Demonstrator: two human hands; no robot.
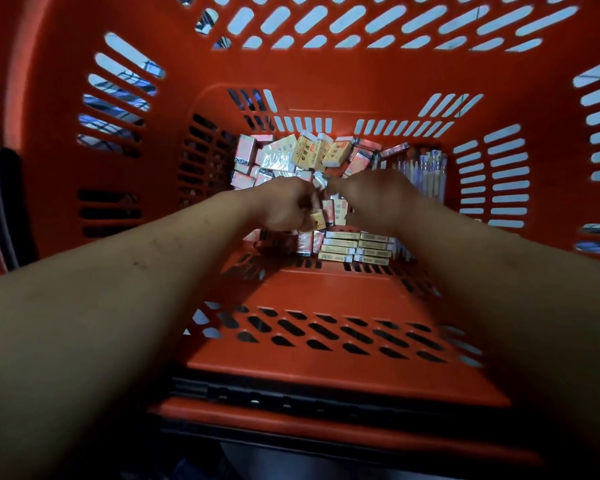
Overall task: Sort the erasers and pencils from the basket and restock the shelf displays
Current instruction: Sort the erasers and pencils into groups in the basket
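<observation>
Red basket (pixel 326 74) of erasers (pixel 309 154) and pencils (pixel 426 171), left hand (pixel 284 202) gripping yellow eraser (pixel 316 219), right hand (pixel 371 199) hold unclear

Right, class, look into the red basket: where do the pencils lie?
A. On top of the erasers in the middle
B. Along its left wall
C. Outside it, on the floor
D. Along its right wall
D: the pencils lie in a row against the right wall of the basket, beside the heap of erasers.
</observation>
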